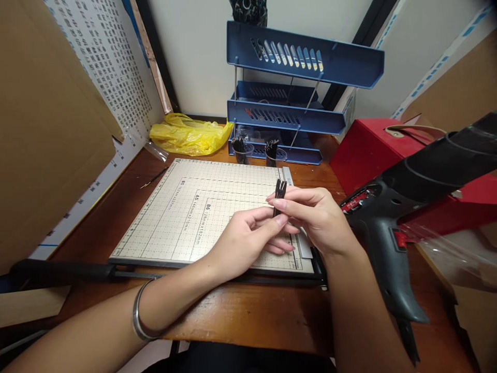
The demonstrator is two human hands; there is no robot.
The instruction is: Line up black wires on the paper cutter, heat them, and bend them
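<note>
One black bundle (280, 192) upright at fingertips of right hand (320, 217)

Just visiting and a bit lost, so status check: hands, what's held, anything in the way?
Right hand pinching black bundle, roughly upright. Left hand at its lower end, grip unclear. Black gun-shaped tool off to the right, not blocking the bundle.

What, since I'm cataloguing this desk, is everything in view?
desk: one, brown, beneath
paper cutter: one, cream, on desk
bundle: one, black, above cutter
tray rack: one, blue, back
cups: two, clear, before rack
strands: many, black, in cups, beside cutter
patterned object: one, dark, atop rack
bag: one, yellow, beside rack
box: one, red, right
heat gun: one, black-grey, right
cardboard: several, brown, sides
printed sheet: one, white, left
bracelet: one, silver, left forearm
hands: two, bare, at bundle
</note>
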